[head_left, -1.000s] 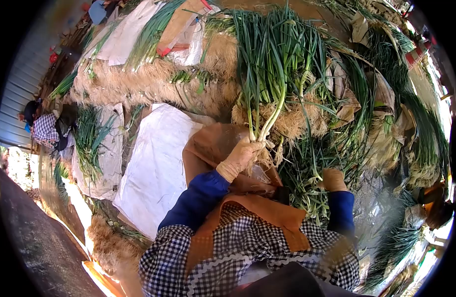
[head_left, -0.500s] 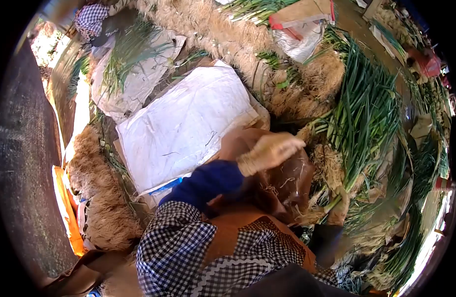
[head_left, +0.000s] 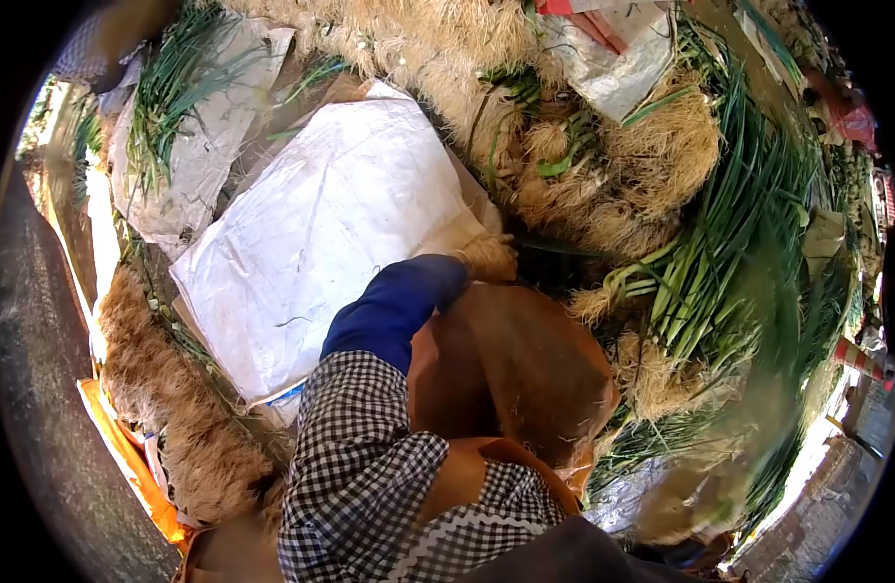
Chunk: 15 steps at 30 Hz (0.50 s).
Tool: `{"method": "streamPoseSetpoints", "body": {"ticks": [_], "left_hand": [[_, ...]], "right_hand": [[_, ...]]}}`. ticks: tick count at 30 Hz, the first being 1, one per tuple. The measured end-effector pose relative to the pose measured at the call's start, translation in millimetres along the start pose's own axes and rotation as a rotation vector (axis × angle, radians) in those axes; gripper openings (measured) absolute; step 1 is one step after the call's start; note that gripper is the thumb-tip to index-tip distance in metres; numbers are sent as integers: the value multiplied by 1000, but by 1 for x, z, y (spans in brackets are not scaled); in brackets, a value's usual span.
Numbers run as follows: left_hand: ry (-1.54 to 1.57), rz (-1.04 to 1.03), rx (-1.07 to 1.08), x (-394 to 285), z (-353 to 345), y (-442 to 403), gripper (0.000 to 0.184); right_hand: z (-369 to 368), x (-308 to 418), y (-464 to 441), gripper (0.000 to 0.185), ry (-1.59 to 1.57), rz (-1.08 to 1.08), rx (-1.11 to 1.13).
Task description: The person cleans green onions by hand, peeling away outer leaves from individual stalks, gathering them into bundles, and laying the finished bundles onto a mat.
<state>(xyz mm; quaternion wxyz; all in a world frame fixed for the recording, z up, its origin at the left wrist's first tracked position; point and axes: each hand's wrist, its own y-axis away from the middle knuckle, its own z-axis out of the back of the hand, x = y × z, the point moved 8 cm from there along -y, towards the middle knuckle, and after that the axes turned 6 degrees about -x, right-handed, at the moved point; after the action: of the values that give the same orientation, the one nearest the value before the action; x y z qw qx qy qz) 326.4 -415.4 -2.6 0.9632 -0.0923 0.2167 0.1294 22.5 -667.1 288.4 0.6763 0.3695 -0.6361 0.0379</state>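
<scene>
My left hand point(head_left: 488, 257), in a tan glove with a blue sleeve cuff, is at the right corner of a folded white sheet point(head_left: 321, 233), just above the brown apron point(head_left: 535, 360) over my lap. Its fingers point down and are mostly hidden. A dark green leaf lies just right of it. My right hand point(head_left: 688, 500) seems to be the blurred tan shape at lower right, its fingers smeared by motion. Blurred green leaves streak up from it, in front of a heap of green onions point(head_left: 729, 262).
Pale root masses point(head_left: 651, 146) of bundled onions lie beyond the sheet, and more roots point(head_left: 175, 398) at left. Onions lie on a greyish sheet point(head_left: 204, 126) at upper left. A white sack point(head_left: 612, 58) is at the top. An orange cloth point(head_left: 127, 457) lies by the left edge.
My left hand has moved left and back from over the apron to the sheet's corner. My right hand has moved lower, with blurred leaves now streaking above it. The view has shifted right.
</scene>
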Motion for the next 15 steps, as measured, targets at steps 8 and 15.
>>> {"method": "streamPoseSetpoints", "body": {"ticks": [8,15], "left_hand": [[396,740,-346,217,180,40,75],[735,921,-1247,280,298,92,56]], "right_hand": [[-5,5,-24,45,46,-17,-63],[-18,7,-46,40,59,-15,-48]]}}
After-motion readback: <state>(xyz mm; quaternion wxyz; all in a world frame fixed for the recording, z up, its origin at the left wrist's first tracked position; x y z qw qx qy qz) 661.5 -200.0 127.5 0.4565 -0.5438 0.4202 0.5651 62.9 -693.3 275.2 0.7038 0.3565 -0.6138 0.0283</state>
